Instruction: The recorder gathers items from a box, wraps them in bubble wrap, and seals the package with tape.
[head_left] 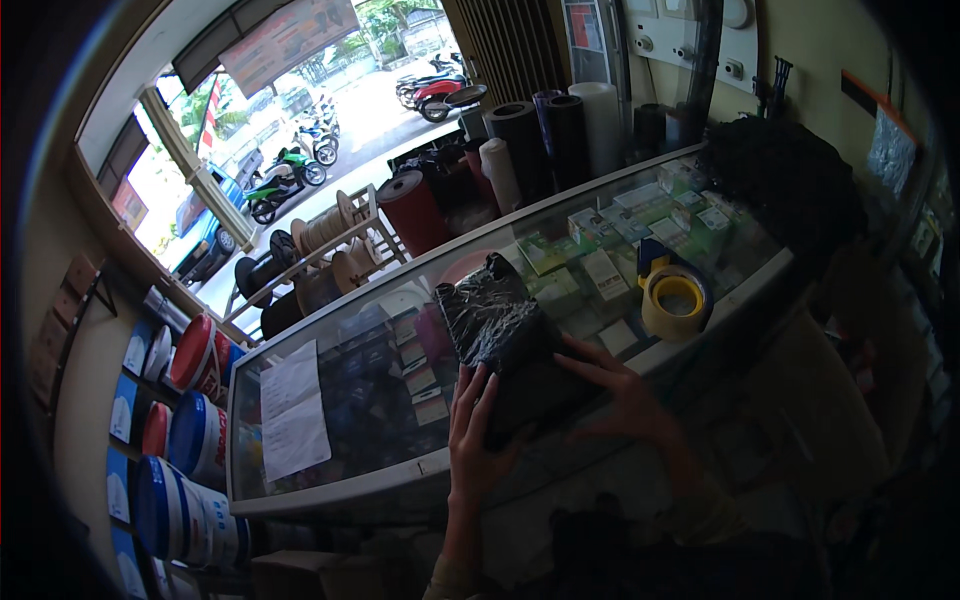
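Note:
A black plastic-wrapped package [525, 370] rests at the front edge of the glass counter, its crinkled, shiny loose plastic [490, 310] sticking up at the far end. My left hand [478, 430] holds its left side, fingers lying along the plastic and pointing away from me. On the other side, my right hand [622, 395] grips the right part, with fingers spread over the top and thumb lower down. The package's near end is dark and hard to make out. To the right of it stands a tape dispenser [675, 298] with a roll of tape and a dark blue part.
White papers [296, 412] lie on the left of the glass counter [365, 480]. Small boxes [605, 272] show through the glass. Upright rolls [520, 150] and cable spools [322, 232] stand beyond it. Paint buckets [190, 510] are at the left, a dark heap [785, 190] at the right end.

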